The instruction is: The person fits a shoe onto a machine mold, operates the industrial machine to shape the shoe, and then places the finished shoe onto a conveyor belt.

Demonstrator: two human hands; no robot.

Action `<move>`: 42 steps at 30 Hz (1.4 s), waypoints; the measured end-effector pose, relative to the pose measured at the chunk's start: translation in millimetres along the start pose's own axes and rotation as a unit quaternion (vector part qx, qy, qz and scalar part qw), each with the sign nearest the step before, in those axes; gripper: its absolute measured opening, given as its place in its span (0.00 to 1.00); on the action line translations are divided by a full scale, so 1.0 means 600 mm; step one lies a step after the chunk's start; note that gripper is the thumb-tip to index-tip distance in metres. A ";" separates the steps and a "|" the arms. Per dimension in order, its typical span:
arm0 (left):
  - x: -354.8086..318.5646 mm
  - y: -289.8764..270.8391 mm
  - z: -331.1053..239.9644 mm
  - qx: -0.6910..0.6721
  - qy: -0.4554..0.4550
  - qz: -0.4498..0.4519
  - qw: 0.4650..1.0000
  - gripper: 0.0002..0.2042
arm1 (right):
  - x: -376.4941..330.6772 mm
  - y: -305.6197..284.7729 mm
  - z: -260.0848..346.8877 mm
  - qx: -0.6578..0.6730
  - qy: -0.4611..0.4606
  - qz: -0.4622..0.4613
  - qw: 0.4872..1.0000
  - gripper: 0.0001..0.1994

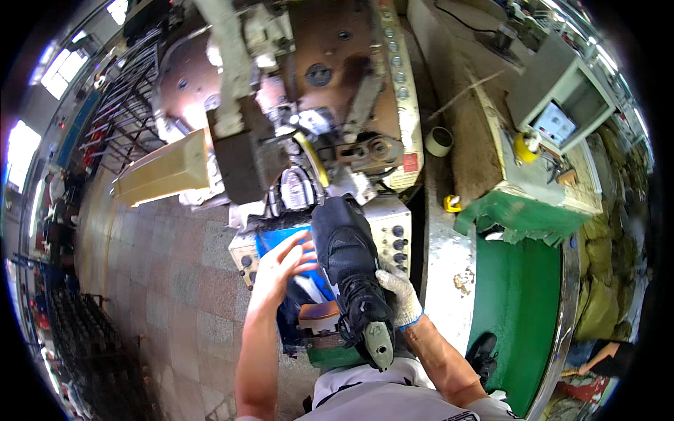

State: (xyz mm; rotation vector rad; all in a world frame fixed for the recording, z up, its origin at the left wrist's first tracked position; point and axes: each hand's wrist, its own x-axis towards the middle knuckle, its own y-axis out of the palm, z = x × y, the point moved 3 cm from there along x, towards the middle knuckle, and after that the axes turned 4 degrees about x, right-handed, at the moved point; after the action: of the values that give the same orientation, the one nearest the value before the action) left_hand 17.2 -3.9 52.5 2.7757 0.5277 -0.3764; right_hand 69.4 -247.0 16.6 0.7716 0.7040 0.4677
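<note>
I have the black shoe (347, 256) at the centre of my view, toe toward 12 o'clock and heel toward 5, a grey-green last (380, 344) jutting from its opening. My gloved right hand (401, 293), at 5 o'clock, holds the shoe's right side; some of its fingers are hidden behind the shoe, so I can't judge how firm the hold is. My bare left hand (286, 264), at 8 o'clock, has its fingers spread wide just beside the shoe; I can't confirm contact. With one hand bearing it, I reckon the last's weight could roll the shoe toward 9 o'clock. The toe sits near the machine's (330, 98) pale pads (295, 189) at 10 o'clock, so a crooked push could scuff it. My glove could also brush the black knobs (399, 244) at 4 o'clock, upsetting a setting.
</note>
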 end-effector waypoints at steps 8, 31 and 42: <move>0.062 -0.074 0.002 0.003 -0.006 -0.098 0.995 0.11 | 0.086 0.062 -0.033 -0.065 -0.004 0.001 0.998 0.28; 0.046 -0.037 0.110 -0.180 -0.094 -0.109 0.973 0.14 | 0.226 0.082 -0.084 -0.122 -0.114 -0.050 0.985 0.22; 0.075 -0.052 0.150 -0.129 0.006 -0.040 0.991 0.11 | 0.235 0.066 -0.087 -0.235 -0.163 -0.096 0.953 0.23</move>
State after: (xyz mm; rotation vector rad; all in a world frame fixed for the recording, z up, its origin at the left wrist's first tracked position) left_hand 27.3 8.6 -51.2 2.5144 0.6423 -0.2871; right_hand 122.5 -111.0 -36.2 0.3136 0.3308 0.3010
